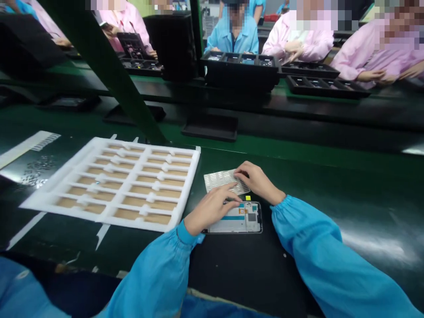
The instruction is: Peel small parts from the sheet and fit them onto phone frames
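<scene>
A pale sheet with rows of small silvery strips [217, 179] lies on the dark bench beyond an opened phone housing [232, 224]. My left hand [212, 206] reaches over the housing's left part, fingers stretched out and thumb apart, the fingertips at the sheet's near edge. Over the sheet's right end, my right hand [256, 180] has its thumb and index finger closed together in a pinch. Whatever sits between those fingertips is too small to make out. The housing lies flat, its inner side up, with blue strips and an orange flex part. A yellow tab [248, 198] shows just above it.
Left of the hands stands a white foam tray [190, 176] with brown-bottomed slots, taped to the bench. Small loose parts [38, 170] lie farther left. A green post [109, 66] slants across the view. Black trays [212, 126] and several people are beyond.
</scene>
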Available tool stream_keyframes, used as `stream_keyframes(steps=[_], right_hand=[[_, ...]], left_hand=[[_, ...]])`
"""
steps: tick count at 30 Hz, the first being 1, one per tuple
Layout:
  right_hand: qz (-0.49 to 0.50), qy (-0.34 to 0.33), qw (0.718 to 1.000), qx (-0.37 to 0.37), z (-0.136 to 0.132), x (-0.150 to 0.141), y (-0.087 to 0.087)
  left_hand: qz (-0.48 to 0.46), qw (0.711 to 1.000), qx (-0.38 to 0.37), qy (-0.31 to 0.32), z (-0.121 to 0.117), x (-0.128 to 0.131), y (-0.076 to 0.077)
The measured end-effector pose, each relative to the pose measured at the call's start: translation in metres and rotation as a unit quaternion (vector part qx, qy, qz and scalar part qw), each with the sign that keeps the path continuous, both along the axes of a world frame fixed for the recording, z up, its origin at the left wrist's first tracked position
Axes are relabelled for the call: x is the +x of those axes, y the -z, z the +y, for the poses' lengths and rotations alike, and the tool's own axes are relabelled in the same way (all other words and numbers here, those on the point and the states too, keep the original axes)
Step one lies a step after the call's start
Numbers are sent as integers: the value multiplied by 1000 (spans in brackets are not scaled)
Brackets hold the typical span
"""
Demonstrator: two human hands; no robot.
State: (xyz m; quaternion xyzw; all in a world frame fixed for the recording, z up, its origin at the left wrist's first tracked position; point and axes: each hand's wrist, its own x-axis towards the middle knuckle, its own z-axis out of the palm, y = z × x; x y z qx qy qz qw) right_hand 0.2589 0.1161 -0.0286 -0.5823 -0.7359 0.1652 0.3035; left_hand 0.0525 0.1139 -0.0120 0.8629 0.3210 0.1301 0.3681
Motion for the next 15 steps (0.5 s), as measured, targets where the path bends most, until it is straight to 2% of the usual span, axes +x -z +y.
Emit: stream_keyframes(steps=[3,9,12,15], right_hand=[[-32,-33,999,-18,15,-2,11],[-18,-62,998,-21,14,-1,14],[38,-28,999,-8,14,0,20],[128,45,991,18,14,0,24]], left_hand=[[23,999,-32,-12,2,-6,2],[30,999,-15,-11,3,-6,8],[37,999,-17,-11,2,-7,9],[41,999,-24,-9,2,-8,7]])
